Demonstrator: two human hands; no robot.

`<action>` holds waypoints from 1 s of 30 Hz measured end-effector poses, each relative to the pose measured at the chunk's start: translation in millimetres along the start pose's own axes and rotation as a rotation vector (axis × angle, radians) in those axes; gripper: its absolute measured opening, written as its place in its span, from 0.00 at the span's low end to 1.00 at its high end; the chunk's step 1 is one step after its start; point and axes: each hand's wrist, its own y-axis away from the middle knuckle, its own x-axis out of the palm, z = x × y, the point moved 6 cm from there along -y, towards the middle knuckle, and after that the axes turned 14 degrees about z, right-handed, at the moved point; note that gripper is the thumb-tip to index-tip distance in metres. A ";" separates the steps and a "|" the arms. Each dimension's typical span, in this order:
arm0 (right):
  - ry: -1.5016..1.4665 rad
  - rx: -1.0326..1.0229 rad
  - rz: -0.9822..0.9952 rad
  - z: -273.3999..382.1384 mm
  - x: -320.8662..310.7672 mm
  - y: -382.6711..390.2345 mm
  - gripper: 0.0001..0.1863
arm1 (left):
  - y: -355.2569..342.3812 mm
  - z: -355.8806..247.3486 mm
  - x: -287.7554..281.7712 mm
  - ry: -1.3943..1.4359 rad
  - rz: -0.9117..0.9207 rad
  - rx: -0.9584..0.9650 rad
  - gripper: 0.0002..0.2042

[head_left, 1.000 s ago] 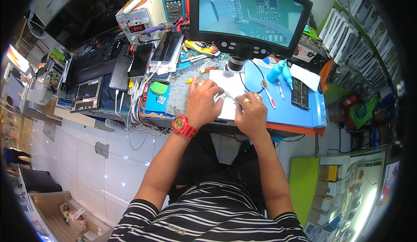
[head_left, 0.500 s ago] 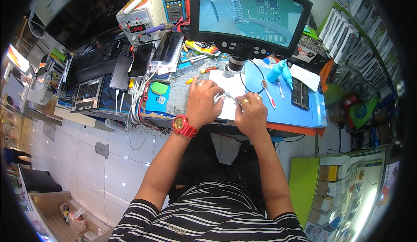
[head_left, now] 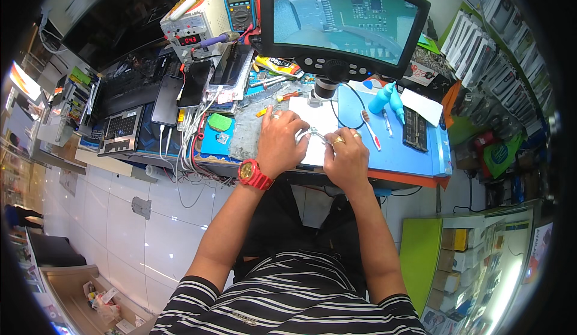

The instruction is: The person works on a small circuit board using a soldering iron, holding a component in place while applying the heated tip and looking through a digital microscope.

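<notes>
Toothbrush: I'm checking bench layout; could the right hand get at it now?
Probably yes: the toothbrush lies just right of the right hand with nothing visible between them, though that hand seems to hold a slim tool.

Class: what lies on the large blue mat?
Two turquoise bottles, a toothbrush, a slim tube and a dark rectangular part show on the mat. The right hand covers its near left corner; anything beneath is hidden.

Small silvery piece sat at fingertips of left hand, over white sheet, details too small to tell. Slim grey tool slanted from right hand, tip close by piece.
</notes>
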 end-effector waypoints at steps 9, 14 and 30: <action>-0.024 0.004 0.000 -1.8 1.1 0.4 0.10 | 0.8 2.3 0.5 -0.001 0.000 0.007 0.07; -0.033 0.023 0.007 -2.9 1.3 1.2 0.11 | 0.2 1.3 0.6 -0.001 0.000 0.009 0.07; -0.049 0.005 0.013 -1.7 -1.4 -0.7 0.10 | 1.1 1.8 -0.1 0.002 0.003 0.006 0.07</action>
